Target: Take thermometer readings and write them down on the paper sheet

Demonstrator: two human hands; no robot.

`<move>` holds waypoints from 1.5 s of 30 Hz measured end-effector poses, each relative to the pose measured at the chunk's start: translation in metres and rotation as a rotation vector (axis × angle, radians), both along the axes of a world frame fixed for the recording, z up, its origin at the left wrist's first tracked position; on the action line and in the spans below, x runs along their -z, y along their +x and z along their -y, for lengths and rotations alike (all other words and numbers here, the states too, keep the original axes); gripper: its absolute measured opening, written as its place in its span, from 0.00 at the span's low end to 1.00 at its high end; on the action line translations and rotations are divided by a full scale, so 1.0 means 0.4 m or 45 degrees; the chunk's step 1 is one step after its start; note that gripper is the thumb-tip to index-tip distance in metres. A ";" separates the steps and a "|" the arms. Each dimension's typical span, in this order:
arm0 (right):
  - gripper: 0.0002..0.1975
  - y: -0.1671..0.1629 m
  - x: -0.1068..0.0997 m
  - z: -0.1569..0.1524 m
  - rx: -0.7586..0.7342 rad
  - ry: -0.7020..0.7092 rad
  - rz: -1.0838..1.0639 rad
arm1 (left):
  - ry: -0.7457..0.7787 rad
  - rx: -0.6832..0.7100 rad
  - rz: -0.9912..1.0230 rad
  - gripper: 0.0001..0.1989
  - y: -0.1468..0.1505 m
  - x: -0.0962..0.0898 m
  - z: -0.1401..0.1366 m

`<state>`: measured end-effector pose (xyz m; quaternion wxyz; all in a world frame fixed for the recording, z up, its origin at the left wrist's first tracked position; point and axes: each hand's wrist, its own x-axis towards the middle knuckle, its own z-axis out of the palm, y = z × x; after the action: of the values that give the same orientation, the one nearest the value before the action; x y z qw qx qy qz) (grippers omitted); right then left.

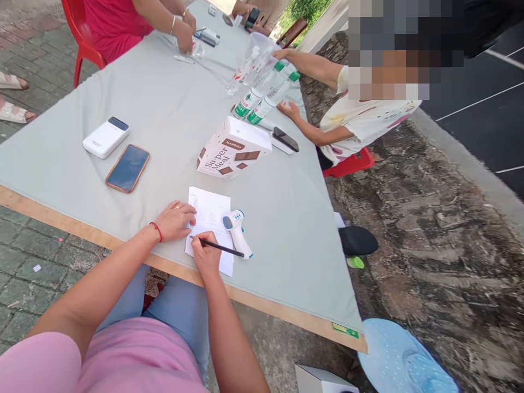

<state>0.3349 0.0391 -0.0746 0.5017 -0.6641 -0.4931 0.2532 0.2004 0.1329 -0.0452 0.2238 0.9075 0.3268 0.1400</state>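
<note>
My right hand (207, 254) grips a black pen (223, 248), its tip on a printed sheet of paper (210, 207) near the table's front edge. Flat on the left edge of that paper rests my left hand (176, 220), fingers stretched out, with a ring and a red cord bracelet. A white and blue infrared thermometer (238, 234) lies at the paper's right side, close to the pen's back end. Just beyond the paper stands a white and brown box (233, 150) marked "Su-per Meal".
A white power bank (105, 137) and a phone (128, 168) lie left on the cloth-covered table (164, 103). Water bottles (262, 93) and another phone (285, 139) are beyond the box. One person (339, 125) sits at right; another in red (118, 27) handles small items at far left.
</note>
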 end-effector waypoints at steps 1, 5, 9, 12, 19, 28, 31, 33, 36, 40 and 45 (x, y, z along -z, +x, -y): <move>0.06 0.001 0.001 0.000 0.004 0.001 0.002 | -0.003 0.001 -0.003 0.07 0.000 -0.001 0.000; 0.06 0.003 0.002 0.001 0.013 -0.001 -0.001 | -0.015 0.000 -0.011 0.07 0.000 -0.004 0.000; 0.06 0.003 0.001 0.001 0.010 -0.019 -0.002 | -0.008 -0.001 -0.003 0.08 0.000 -0.002 -0.001; 0.06 0.002 0.001 0.001 0.028 -0.004 0.012 | -0.002 0.004 0.010 0.08 -0.001 0.003 -0.002; 0.06 0.001 0.002 0.002 0.058 0.020 0.030 | -0.003 0.005 0.017 0.08 -0.002 0.005 -0.001; 0.06 0.003 0.004 0.001 0.044 0.027 0.050 | 0.017 0.005 0.006 0.07 0.000 0.002 -0.001; 0.05 0.004 0.006 0.002 0.020 0.002 0.036 | 0.015 0.005 0.000 0.07 -0.001 0.001 -0.001; 0.05 0.004 0.006 0.002 0.021 0.003 0.032 | 0.016 0.008 0.002 0.07 -0.001 0.000 -0.001; 0.05 0.003 0.004 0.003 0.024 0.005 0.027 | 0.015 0.006 0.004 0.07 0.000 0.001 -0.001; 0.06 0.001 -0.001 0.003 0.060 0.014 0.032 | 0.023 0.000 0.014 0.07 0.000 0.004 -0.002; 0.06 0.000 0.002 -0.001 0.098 0.031 0.053 | 0.024 0.007 0.018 0.07 -0.001 0.001 -0.002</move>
<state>0.3350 0.0394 -0.0755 0.5088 -0.6814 -0.4807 0.2138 0.2000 0.1337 -0.0458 0.2179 0.9095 0.3213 0.1490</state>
